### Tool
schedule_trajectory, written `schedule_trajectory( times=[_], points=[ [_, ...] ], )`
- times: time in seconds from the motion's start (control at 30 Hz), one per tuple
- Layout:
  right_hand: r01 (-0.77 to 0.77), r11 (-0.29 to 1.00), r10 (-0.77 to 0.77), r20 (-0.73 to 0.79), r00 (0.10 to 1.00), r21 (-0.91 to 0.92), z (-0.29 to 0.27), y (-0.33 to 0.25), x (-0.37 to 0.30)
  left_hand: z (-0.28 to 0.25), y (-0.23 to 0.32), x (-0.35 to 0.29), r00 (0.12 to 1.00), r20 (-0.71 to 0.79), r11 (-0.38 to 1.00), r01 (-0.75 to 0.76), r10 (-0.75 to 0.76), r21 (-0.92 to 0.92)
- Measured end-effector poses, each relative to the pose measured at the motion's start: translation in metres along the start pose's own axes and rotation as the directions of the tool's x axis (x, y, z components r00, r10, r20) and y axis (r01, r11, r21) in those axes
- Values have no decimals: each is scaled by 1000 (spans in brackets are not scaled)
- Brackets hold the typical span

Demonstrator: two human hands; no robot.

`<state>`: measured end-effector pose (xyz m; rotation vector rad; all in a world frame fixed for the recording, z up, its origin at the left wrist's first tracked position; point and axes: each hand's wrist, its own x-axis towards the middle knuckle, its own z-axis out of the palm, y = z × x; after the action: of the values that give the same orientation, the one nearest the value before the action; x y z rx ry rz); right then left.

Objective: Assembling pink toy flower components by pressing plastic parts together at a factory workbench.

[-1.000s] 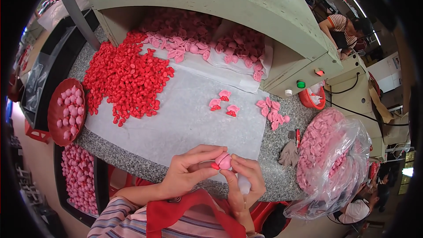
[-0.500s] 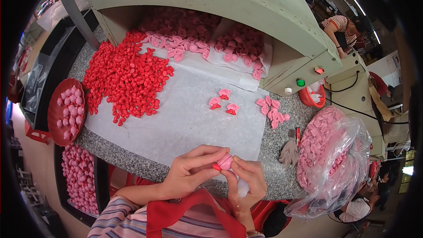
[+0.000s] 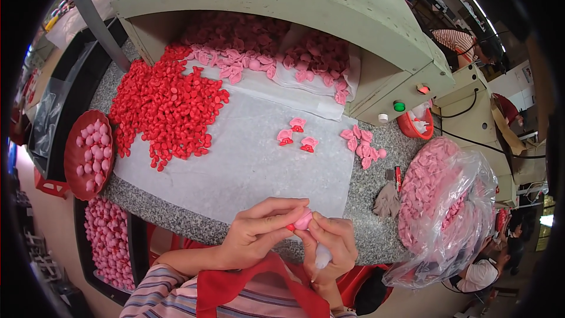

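Observation:
Just past the near edge of the table, my left hand (image 3: 256, 232) and my right hand (image 3: 332, 241) pinch a small rounded pink plastic piece (image 3: 303, 219) between them. A small red part (image 3: 291, 227) shows at its left side, by my left fingertips. A whitish, translucent object (image 3: 322, 257) sits in my right palm; its kind is unclear. Beyond my hands, on a white sheet (image 3: 235, 171), lie three pink pieces with red parts (image 3: 285, 136). Several loose pink pieces (image 3: 365, 147) lie right of these. At the left is a big heap of small red parts (image 3: 168, 109).
A pale green metal housing (image 3: 265, 0) spans the back, pink pieces heaped in its opening. Left are a red dish (image 3: 70, 159) and a dark bin (image 3: 136, 247) of pink pieces. A plastic bag of pink pieces (image 3: 429, 200) and a red basket (image 3: 415, 135) stand right.
Both hands stay together on the pink piece, which has turned slightly between the fingers and shifted a little. The table's things look the same; the view has moved slightly.

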<state>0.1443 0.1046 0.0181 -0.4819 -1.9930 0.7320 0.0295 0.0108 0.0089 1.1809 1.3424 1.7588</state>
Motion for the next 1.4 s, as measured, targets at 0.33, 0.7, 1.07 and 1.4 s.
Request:
schedule_trajectory(
  times=[0.33, 0.7, 1.07, 1.4],
  points=[
    [68, 997, -68, -2, 998, -40, 4, 0, -6, 8, -8, -5, 998, -60, 970, -30, 16, -243],
    [200, 977, -202, -15, 979, -77, 8, -8, -8, 9, -19, -12, 982, -184, 926, -110, 44, -362],
    [187, 981, -188, -8, 982, -55, 7, -7, -7, 7, -15, -11, 988, -157, 927, -66, 8, -368],
    [166, 983, -169, -39, 985, -74, 10, -9, -8, 5, -11, -10, 989, -151, 947, -55, 7, -318]
  ],
)
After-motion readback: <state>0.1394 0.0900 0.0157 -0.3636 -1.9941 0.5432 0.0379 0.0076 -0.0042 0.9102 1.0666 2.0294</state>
